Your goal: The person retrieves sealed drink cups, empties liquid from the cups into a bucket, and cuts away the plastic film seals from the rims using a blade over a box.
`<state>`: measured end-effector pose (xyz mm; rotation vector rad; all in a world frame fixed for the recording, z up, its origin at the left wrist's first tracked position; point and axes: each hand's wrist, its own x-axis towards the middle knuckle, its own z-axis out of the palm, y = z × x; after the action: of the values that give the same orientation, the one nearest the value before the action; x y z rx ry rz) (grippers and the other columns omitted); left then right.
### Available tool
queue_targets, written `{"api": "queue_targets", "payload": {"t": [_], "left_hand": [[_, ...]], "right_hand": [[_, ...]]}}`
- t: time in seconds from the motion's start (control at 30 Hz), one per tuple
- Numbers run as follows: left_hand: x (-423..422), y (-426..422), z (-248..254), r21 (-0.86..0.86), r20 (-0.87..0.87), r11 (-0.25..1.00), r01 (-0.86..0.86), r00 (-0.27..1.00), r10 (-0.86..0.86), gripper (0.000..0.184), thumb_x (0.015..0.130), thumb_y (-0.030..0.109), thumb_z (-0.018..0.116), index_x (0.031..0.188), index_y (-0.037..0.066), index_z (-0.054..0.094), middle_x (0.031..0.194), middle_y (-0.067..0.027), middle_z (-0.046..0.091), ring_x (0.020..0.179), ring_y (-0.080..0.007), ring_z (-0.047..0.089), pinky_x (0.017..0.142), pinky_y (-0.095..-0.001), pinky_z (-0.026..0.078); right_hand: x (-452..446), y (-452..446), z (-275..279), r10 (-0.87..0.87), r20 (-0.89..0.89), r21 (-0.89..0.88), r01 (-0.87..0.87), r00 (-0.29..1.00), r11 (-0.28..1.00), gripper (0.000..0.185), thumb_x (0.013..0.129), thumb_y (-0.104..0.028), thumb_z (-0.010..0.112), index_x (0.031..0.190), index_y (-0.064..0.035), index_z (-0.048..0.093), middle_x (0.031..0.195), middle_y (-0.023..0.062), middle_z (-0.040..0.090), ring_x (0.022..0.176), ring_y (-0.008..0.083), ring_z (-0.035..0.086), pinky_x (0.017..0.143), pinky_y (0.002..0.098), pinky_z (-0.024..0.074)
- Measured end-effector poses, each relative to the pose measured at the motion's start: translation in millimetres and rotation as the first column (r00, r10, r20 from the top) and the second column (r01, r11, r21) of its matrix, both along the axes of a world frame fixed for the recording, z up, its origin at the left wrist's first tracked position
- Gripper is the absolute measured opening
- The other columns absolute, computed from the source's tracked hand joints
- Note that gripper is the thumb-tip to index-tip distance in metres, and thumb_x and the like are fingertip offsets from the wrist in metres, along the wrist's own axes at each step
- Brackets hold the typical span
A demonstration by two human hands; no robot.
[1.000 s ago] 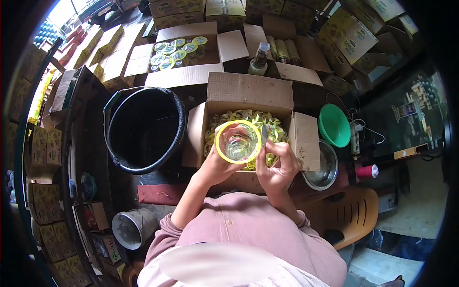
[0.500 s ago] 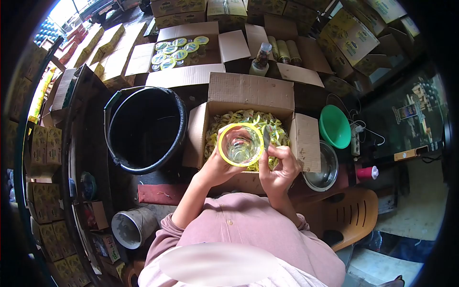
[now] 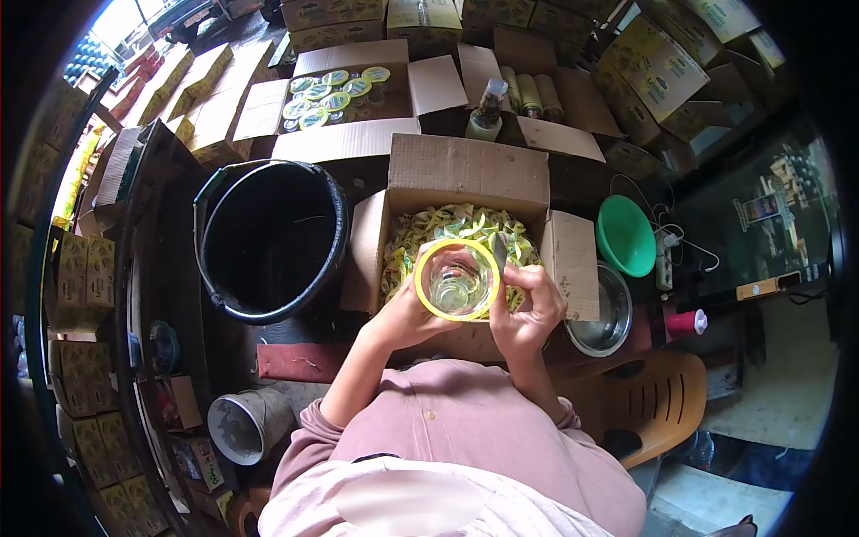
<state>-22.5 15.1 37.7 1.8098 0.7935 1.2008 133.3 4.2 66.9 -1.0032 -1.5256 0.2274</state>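
Note:
A clear cup (image 3: 455, 285) with a yellow rim is held tilted, its open mouth toward the camera. My left hand (image 3: 407, 313) is wrapped round the cup from the left and below. My right hand (image 3: 528, 309) pinches a small grey blade-like tool (image 3: 498, 253) upright at the cup's right rim. Both hands are above the near side of an open cardboard box (image 3: 470, 170), which holds many yellow wrapped pieces (image 3: 438, 219).
A black bucket (image 3: 273, 242) stands left. On the right are a green bowl (image 3: 626, 236), a metal bowl (image 3: 601, 313) and a pink spool (image 3: 687, 322). Behind are a carton of lidded cups (image 3: 327, 97) and a bottle (image 3: 485, 112). An orange chair (image 3: 658, 403) is lower right.
The cup has moved slightly right and down with my left hand. My right hand has shifted slightly right, still pinching the tool at the rim.

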Motion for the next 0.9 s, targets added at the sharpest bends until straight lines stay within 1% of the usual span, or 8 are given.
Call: {"api": "queue_targets", "payload": {"t": [0.17,0.27,0.37,0.5,0.6,0.63,0.73,0.9], "left_hand": [[-1.1,1.6,-7.4,-0.183,0.224,0.980,0.076,0.974,-0.034,0.071,0.062,0.009,0.074,0.122,0.001,0.037,0.119,-0.0130,0.040,0.111,-0.0261,0.045,0.096,-0.0353,0.036],[0.5,-0.1,-1.7,-0.193,0.221,0.976,0.100,0.974,-0.056,0.071,0.062,0.009,0.073,0.122,0.001,0.037,0.118,-0.0130,0.042,0.111,-0.0258,0.045,0.096,-0.0357,0.036],[-1.3,0.9,0.7,-0.050,0.028,0.996,0.075,0.997,-0.074,0.072,0.061,0.009,0.073,0.122,0.002,0.037,0.116,-0.0128,0.045,0.111,-0.0245,0.045,0.096,-0.0355,0.036],[1.2,0.9,-3.4,-0.157,0.177,0.978,0.137,0.978,-0.109,0.075,0.058,0.013,0.076,0.122,0.002,0.038,0.115,-0.0123,0.047,0.109,-0.0239,0.047,0.095,-0.0349,0.036],[6.3,1.0,2.0,-0.081,0.195,0.995,0.058,0.980,-0.041,0.076,0.058,0.013,0.078,0.122,0.002,0.038,0.116,-0.0108,0.044,0.108,-0.0221,0.047,0.093,-0.0337,0.039],[9.8,1.1,1.1,-0.147,0.220,0.989,0.029,0.976,0.004,0.079,0.057,0.010,0.082,0.121,0.006,0.036,0.114,-0.0065,0.039,0.109,-0.0176,0.045,0.091,-0.0329,0.041],[12.2,3.6,-8.0,-0.211,0.343,0.977,-0.004,0.936,0.078,0.075,0.058,0.005,0.080,0.119,0.007,0.037,0.115,-0.0056,0.036,0.107,-0.0172,0.046,0.089,-0.0325,0.043],[6.2,3.5,-6.5,-0.123,0.233,0.992,-0.029,0.971,0.057,0.079,0.059,0.004,0.079,0.122,0.005,0.031,0.110,-0.0084,0.039,0.105,-0.0187,0.047,0.089,-0.0320,0.045]], "right_hand": [[2.0,-1.3,2.4,0.032,0.023,-0.024,-0.031,0.999,0.999,0.018,0.066,0.007,0.065,0.081,-0.0014,0.060,0.070,0.0085,0.060,0.061,0.0177,0.060,0.057,0.0257,0.0471],[2.0,-1.2,4.1,0.039,0.015,-0.030,-0.039,0.999,0.999,0.016,0.067,0.009,0.064,0.079,0.0019,0.058,0.070,0.0085,0.058,0.063,0.0148,0.058,0.058,0.0244,0.0458],[2.9,1.8,5.2,0.044,0.027,-0.023,-0.043,0.999,0.999,0.015,0.067,0.009,0.064,0.079,0.0034,0.057,0.070,0.0090,0.057,0.064,0.0137,0.057,0.059,0.0236,0.0453],[5.5,5.1,0.4,0.071,0.026,-0.025,-0.070,0.997,0.997,0.016,0.066,0.008,0.065,0.080,0.0031,0.058,0.071,0.0097,0.058,0.065,0.0142,0.058,0.059,0.0233,0.0455],[3.2,6.1,3.3,0.036,0.033,-0.011,-0.036,0.999,0.999,0.020,0.065,0.008,0.066,0.082,-0.0008,0.061,0.069,0.0085,0.060,0.061,0.0176,0.060,0.057,0.0258,0.0472],[2.5,5.4,4.3,0.035,0.040,-0.018,-0.035,0.999,0.999,0.019,0.065,0.008,0.065,0.081,0.0003,0.060,0.070,0.0084,0.059,0.063,0.0165,0.060,0.058,0.0250,0.0466],[0.2,2.2,4.9,0.031,0.054,-0.037,-0.029,0.998,0.999,0.016,0.067,0.009,0.064,0.080,0.0025,0.058,0.072,0.0082,0.059,0.065,0.0144,0.058,0.059,0.0234,0.0455],[-2.2,-1.6,3.6,0.018,0.068,-0.036,-0.016,0.997,0.999,0.017,0.066,0.011,0.063,0.080,0.0020,0.058,0.071,0.0077,0.058,0.065,0.0142,0.057,0.059,0.0237,0.0450]]}}
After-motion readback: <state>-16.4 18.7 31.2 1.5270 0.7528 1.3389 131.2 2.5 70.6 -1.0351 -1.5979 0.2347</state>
